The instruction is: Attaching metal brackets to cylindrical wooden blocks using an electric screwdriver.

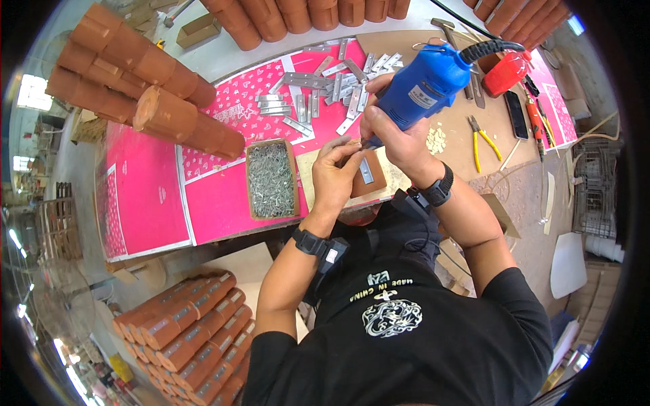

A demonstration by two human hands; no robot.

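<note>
A blue corded power screwdriver (418, 86) is gripped in my right hand (399, 139), its tip slanting down toward my left fingers. My left hand (332, 177) is closed in a pinch right at that tip. Whatever sits between those fingertips is too small to make out. Just beneath lies a reddish-brown block-like piece (376, 183) with a flat silver metal strip (366, 170) on its face. It rests on a pale board (396, 172) near the table edge; my fingers partly hide it.
Left of my left hand stands a carton (296, 193) full of small metal fasteners. Loose metal strips (308, 81) lie beyond. Brown cylinders (183, 122) are stacked at left, far side and floor (196, 331). Yellow-handled pliers (477, 142), a phone (516, 115) and a red tool (504, 74) lie right.
</note>
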